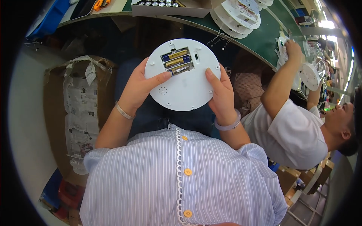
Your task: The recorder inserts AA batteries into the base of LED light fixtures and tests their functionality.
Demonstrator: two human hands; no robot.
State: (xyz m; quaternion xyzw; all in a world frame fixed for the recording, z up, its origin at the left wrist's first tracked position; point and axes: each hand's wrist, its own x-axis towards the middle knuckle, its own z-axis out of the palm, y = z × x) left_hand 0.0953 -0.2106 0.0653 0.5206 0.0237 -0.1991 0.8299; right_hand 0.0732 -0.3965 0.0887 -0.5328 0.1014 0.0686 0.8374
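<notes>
Between my two hands is a round white plastic device (184, 88), its flat back turned up toward me. Its battery compartment lies uncovered near the upper middle and holds three batteries (179, 60) side by side. My left hand (145, 83) grips the left edge, with the thumb at the lower corner of the compartment, by the nearest battery. On the opposite edge my right hand (222, 88) holds the device, its thumb flat on the back. The fingers of both hands are hidden beneath it.
Ahead runs a green workbench (269, 37) with a box of batteries (171, 9) and stacked white round parts (237, 19). At right a co-worker (290, 128) handles similar white parts. A cardboard box (54, 98) stands at left, below a blue bin (47, 19).
</notes>
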